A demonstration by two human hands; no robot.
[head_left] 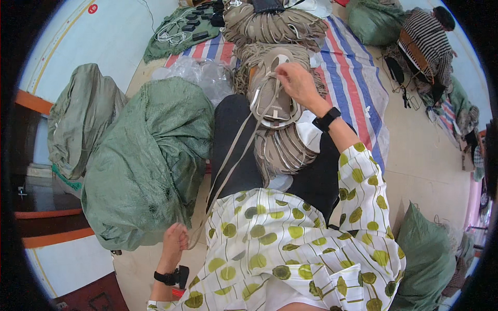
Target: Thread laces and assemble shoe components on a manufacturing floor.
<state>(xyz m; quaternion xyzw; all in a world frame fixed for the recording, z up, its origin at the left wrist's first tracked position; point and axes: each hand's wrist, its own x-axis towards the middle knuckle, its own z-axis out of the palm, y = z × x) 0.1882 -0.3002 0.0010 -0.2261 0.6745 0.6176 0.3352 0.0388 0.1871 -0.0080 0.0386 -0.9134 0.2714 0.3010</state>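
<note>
A beige shoe upper [282, 111] lies in front of me, its toe towards me, over my dark-trousered legs. My right hand [298, 83] is closed at its lacing area, pinching a flat beige shoelace [239, 139]. From there the lace runs in two long strands down to the left. Low at my left side, my left hand [176, 239] is closed round the lace's far part, holding it drawn out. Between my thighs, just below the worked piece, sits a stack of similar beige shoe uppers [288, 150].
Ahead, a larger pile of uppers [277, 28] rests on a striped sheet [358, 78]. Stuffed green sacks [150, 160] crowd my left; another green sack [428, 259] stands at lower right. Clear plastic bags [199, 78] lie ahead left. Another person [428, 44] is at upper right.
</note>
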